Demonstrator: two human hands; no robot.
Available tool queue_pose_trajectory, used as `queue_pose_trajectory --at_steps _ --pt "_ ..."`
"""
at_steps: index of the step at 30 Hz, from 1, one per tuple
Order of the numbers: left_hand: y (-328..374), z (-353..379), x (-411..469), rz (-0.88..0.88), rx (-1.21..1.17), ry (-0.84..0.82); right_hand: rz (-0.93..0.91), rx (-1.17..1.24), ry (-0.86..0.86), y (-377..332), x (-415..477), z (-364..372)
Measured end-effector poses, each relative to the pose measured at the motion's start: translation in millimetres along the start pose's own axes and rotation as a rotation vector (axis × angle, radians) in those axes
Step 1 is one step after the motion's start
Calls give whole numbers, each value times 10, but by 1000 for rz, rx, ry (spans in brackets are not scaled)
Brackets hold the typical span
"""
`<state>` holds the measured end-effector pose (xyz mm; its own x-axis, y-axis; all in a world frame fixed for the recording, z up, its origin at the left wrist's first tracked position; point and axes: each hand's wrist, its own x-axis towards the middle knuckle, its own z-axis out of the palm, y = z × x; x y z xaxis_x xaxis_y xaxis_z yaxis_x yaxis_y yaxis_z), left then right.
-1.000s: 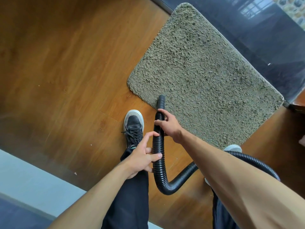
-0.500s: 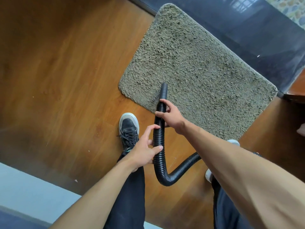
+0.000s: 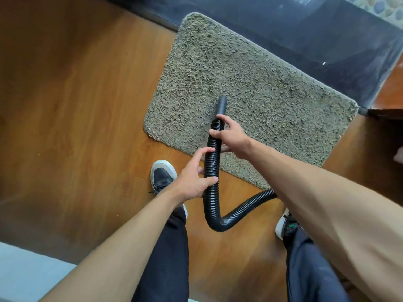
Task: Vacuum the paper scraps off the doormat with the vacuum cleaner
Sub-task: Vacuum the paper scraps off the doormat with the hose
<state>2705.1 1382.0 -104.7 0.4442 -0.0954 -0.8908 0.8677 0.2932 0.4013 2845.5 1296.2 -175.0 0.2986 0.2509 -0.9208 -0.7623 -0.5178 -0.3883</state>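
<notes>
Right hand (image 3: pixel 231 136) is gripping the black hose (image 3: pixel 212 162) just behind the nozzle (image 3: pixel 222 104), left hand (image 3: pixel 194 182) is curling round it lower down, tip is sitting on the doormat (image 3: pixel 261 83) near its front-middle, so prob best holding it low & sweeping slow, overlapping passes.

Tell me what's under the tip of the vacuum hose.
Under the vacuum hose tip lies the shaggy doormat, with no paper scraps visible around it. The patch directly beneath the tip is covered.
</notes>
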Motion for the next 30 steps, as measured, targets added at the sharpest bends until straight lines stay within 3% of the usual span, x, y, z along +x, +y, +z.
queue_pose_trajectory --at_steps 9,23,30 --pt "349 332 69 44 149 -108 -33 153 32 -3 -219 -626" --pt "870 1583 -72 166 349 -264 -174 222 90 -68 -1058 -1954" --pt "924 1901 -261 102 354 -308 -207 250 136 86 -1433 -2195"
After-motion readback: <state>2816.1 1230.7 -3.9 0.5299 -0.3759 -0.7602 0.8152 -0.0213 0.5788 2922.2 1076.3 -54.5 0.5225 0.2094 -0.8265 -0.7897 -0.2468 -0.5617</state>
